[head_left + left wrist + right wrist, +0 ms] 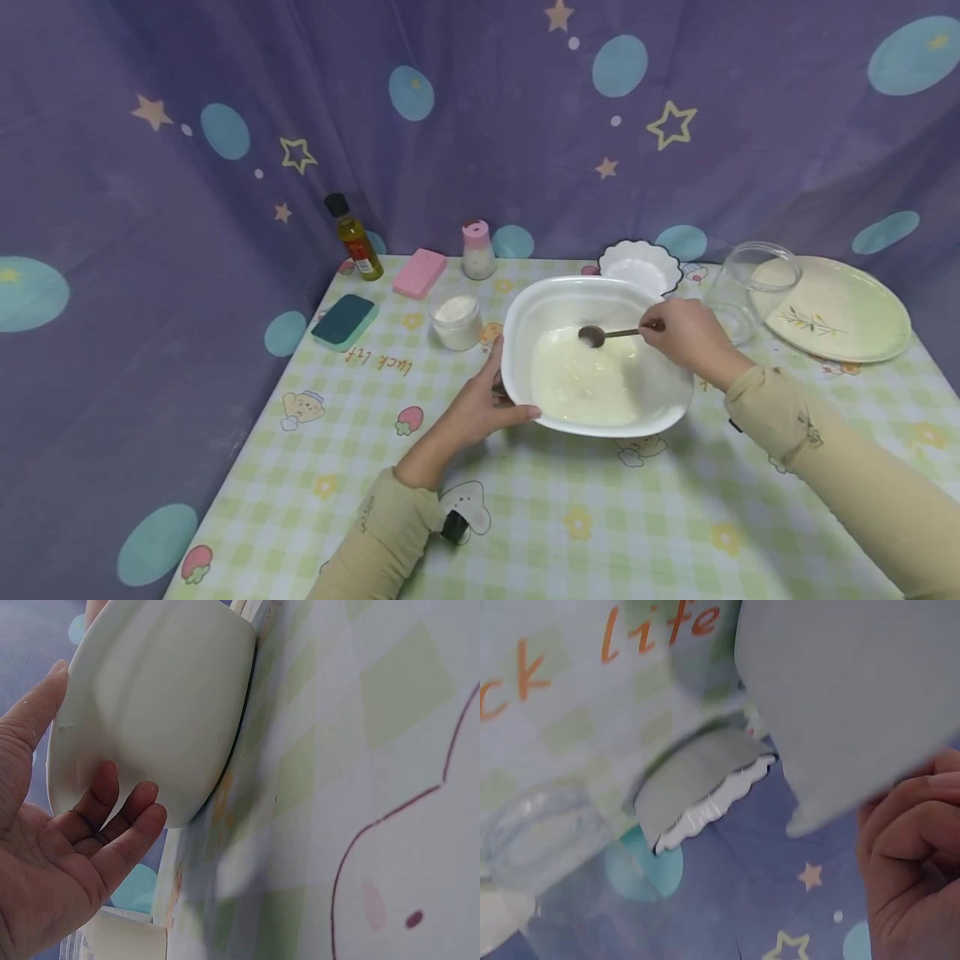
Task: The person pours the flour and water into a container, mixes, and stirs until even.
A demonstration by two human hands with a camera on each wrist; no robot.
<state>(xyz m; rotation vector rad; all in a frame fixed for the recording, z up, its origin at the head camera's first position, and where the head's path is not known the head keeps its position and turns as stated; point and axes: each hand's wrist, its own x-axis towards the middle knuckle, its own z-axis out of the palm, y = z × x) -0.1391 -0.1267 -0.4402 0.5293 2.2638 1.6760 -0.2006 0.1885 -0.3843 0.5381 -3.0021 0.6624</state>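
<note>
The left hand grips the basin at its left side, thumb at the rim and fingers bent against the outer wall. The right hand pinches the spoon by its handle, the spoon's bowl over the pale liquid inside; whether it touches the surface, I cannot tell. The basin is right of the cloth's middle, toward the back. Left of it is a tub of white powder, then a green sponge, pink sponge, oil bottle and pink-topped shaker. Behind it sits a scalloped dish; to the right, a clear jar and plate.
</note>
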